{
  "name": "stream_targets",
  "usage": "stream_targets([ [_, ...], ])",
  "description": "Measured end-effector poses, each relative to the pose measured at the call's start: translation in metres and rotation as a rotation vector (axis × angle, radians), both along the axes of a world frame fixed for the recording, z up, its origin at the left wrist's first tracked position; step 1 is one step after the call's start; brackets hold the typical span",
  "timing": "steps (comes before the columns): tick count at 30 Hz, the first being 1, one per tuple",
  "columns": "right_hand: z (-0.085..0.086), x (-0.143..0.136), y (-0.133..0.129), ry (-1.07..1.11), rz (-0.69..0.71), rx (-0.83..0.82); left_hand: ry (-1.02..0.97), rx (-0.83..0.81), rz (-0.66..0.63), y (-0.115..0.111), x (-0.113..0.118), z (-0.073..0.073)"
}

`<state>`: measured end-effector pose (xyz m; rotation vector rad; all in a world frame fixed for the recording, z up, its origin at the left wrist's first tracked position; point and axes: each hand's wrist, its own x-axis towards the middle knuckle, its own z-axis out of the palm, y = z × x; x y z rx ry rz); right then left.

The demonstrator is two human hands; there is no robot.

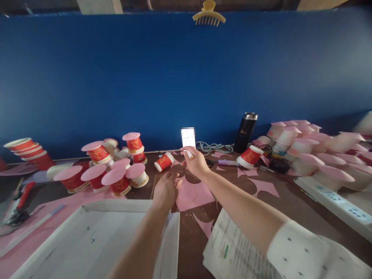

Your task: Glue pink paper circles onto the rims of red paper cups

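Note:
My right hand (194, 159) reaches forward over the table, its fingers closed round a small white and orange stick-like item (190, 154) at the lower edge of a lit phone screen (188, 140). My left hand (167, 190) is lower and to the left, beside a pink paper sheet (193, 193) marked with a faint circle; its fingertips are blurred, and whether they hold anything is hidden. Just beyond my left hand a red paper cup (164, 162) lies on its side.
Red cups topped with pink discs (114, 177) stand at left, beside a white tray (164, 242). Rightward are a tilted red cup (250, 156), a black flask (245, 133), pink-topped cups (308, 143), a power strip (334, 199) and printed papers (238, 248). A blue wall (145, 77) stands behind.

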<state>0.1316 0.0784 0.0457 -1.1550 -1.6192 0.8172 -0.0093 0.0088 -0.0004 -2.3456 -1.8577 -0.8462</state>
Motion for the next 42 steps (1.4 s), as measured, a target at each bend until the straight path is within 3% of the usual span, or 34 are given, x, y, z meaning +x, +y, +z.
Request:
stream_targets([
  [2, 0.000, -0.019, 0.019, -0.215, -0.078, -0.013, 0.014, 0.021, 0.032, -0.001, 0.000, 0.000],
  [4, -0.001, -0.036, 0.034, -0.259, -0.101, -0.036, 0.026, 0.049, 0.054, -0.001, -0.001, -0.001],
  [8, -0.008, -0.061, 0.052, -0.276, -0.123, -0.106, 0.048, 0.059, 0.102, -0.001, -0.004, -0.002],
  [13, -0.009, -0.071, 0.051, -0.183, -0.114, -0.163, 0.059, 0.008, 0.146, -0.002, -0.003, 0.001],
  [17, 0.008, -0.062, 0.028, 0.015, -0.080, -0.173, 0.050, -0.026, 0.129, -0.006, 0.000, 0.004],
  [20, 0.022, -0.042, -0.005, 0.197, -0.071, -0.186, 0.031, 0.022, 0.088, -0.008, 0.002, 0.004],
  [22, 0.024, -0.021, -0.031, 0.616, 0.018, -0.278, 0.006, 0.080, 0.070, -0.009, 0.003, 0.005],
  [24, 0.017, 0.003, -0.055, 0.882, 0.057, -0.367, -0.028, 0.137, 0.024, -0.011, 0.006, 0.007],
  [28, -0.013, 0.039, -0.075, 1.109, 0.132, -0.458, -0.097, 0.151, -0.143, -0.017, 0.019, 0.013],
  [32, -0.034, 0.048, -0.069, 1.237, 0.244, -0.458, -0.385, 0.047, -0.277, -0.021, 0.033, 0.013],
  [39, -0.042, 0.047, -0.068, 1.331, 0.236, -0.520, -1.377, -0.476, -0.420, -0.021, 0.042, 0.009],
  [42, -0.043, 0.050, -0.068, 1.381, 0.254, -0.568, -1.720, -0.613, -0.437, -0.020, 0.041, 0.010],
])
